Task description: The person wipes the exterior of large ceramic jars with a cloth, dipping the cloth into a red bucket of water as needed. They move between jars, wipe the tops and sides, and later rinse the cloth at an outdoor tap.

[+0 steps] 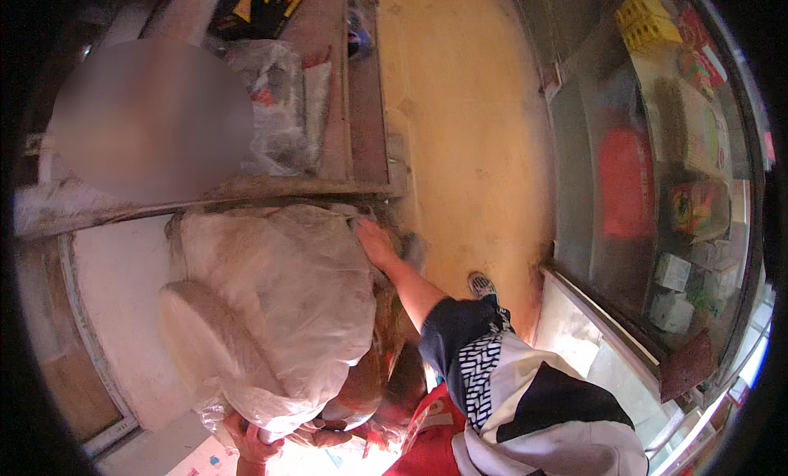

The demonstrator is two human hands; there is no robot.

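Observation:
A large bundle in cloudy plastic wrapping (277,303) lies before me, bulky and creased, with a rounded lobe at its lower left. My right hand (377,243) reaches up to its upper right corner, fingers gripping the edge of the plastic. At the bottom of the view, my left hand (251,440) grips the bundle's lower end, where the plastic gathers. Part of that hand lies beneath the wrapping. Beside the bundle's lower right side are brownish plastic-covered items (363,390), their kind unclear in blur and glare.
A wooden counter edge (295,190) runs above the bundle, with clear plastic packages (277,106) on it. A blurred oval hides the upper left. Along the right stands a display case with boxes and a yellow basket (649,23). Tan floor (462,137) runs between.

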